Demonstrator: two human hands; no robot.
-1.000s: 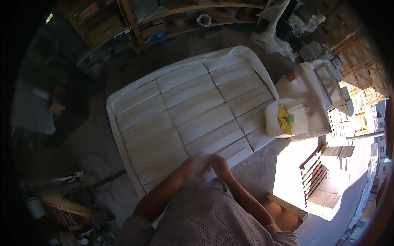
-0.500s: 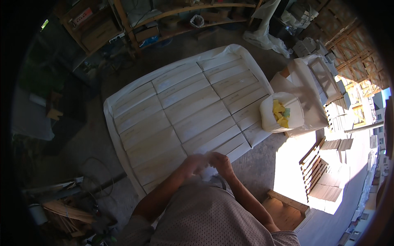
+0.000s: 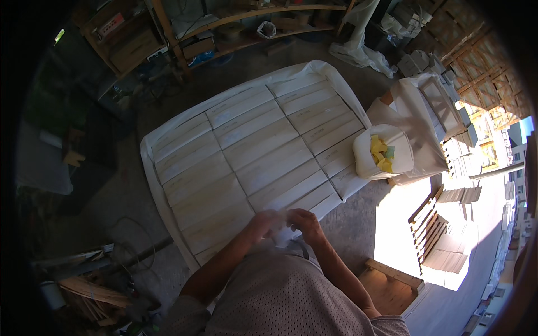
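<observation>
Both hands meet close to my body, over the near edge of a wide block of long white boxes (image 3: 263,148). My left hand (image 3: 265,224) has its fingers drawn together and looks slightly blurred. Beside it, my right hand (image 3: 304,222) is curled, with fingertips pinched toward the left one. Something pale and translucent (image 3: 283,238) shows between and just below them, too hazy to name. White plastic sheeting (image 3: 150,159) wraps the sides of the box stack, its edge folded up round the rim.
A white bag-like container (image 3: 365,162) holding yellow and green pieces stands at the stack's right corner, next to a plastic-covered pile (image 3: 412,120). Wooden shelves (image 3: 235,22) line the back. A wooden pallet (image 3: 428,224) and a crate (image 3: 392,280) are at right; wood strips (image 3: 92,291) lie at left.
My right hand's fingers have shifted a little and opened slightly from the left hand. The left hand stays nearly in place. The view has moved only slightly.
</observation>
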